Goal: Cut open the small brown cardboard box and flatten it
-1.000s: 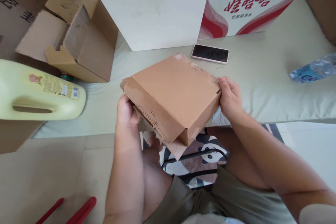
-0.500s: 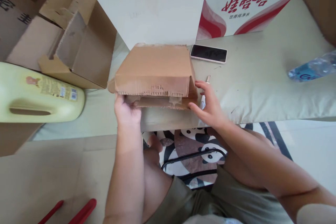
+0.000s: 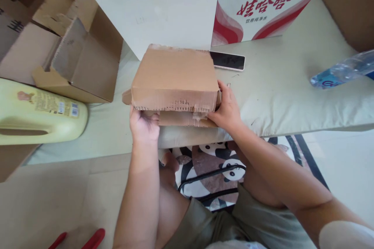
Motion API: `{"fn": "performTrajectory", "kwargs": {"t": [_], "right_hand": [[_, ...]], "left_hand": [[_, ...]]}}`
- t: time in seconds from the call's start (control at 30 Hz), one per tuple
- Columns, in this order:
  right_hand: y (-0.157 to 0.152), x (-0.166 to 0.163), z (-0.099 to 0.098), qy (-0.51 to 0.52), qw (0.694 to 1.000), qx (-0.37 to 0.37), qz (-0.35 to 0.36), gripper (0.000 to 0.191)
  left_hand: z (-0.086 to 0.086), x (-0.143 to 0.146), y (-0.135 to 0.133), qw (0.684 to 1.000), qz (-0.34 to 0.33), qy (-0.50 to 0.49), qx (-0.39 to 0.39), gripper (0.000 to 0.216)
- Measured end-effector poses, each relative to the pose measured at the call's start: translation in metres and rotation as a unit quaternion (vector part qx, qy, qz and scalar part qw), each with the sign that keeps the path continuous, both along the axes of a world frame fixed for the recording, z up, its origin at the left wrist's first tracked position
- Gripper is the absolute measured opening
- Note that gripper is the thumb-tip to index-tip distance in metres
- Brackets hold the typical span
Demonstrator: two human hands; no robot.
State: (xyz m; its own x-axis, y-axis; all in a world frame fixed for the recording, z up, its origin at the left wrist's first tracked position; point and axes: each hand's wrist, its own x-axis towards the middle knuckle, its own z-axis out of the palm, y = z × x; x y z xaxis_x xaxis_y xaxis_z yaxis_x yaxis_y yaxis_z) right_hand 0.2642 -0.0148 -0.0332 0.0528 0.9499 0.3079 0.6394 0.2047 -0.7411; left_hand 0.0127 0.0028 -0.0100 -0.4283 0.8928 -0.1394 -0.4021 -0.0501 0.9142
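Observation:
A brown cardboard box [image 3: 175, 70] sits in front of me on the cloth-covered surface, its near side gaping below a flap with a torn, ragged edge. My left hand [image 3: 144, 122] grips the near left corner, fingers reaching into the gap under the flap. At the near right corner, my right hand [image 3: 228, 107] pinches the side of the box between thumb and fingers. A torn bit of tape [image 3: 200, 115] hangs at the gap close to my right thumb. Part of a phone [image 3: 229, 61] is hidden behind the box.
White cartons stand at the back, one with red lettering [image 3: 264, 6]. To the left are an open cardboard box [image 3: 87, 54] and a pale yellow jug [image 3: 43, 113]. A plastic bottle [image 3: 336, 74] lies at the right on the green cloth [image 3: 271, 85].
My right hand has closed in on the box's right corner, and the right side flap is pressed inward. The box has squared up slightly; the view has shifted a little.

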Motion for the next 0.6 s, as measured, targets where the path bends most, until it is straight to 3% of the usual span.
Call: {"fn": "performTrajectory", "kwargs": {"t": [0.3,0.6], "right_hand": [[0.0077,-0.0003,-0.0006,0.040,0.999,-0.008,-0.016,0.081],[0.0073,-0.0006,0.0049,0.046,0.998,0.004,0.037,0.085]], "left_hand": [[-0.0013,0.0017,-0.0033,1.000,-0.008,-0.007,0.012,0.035],[0.0062,0.0013,-0.0015,1.000,-0.007,0.000,0.014,0.032]]}}
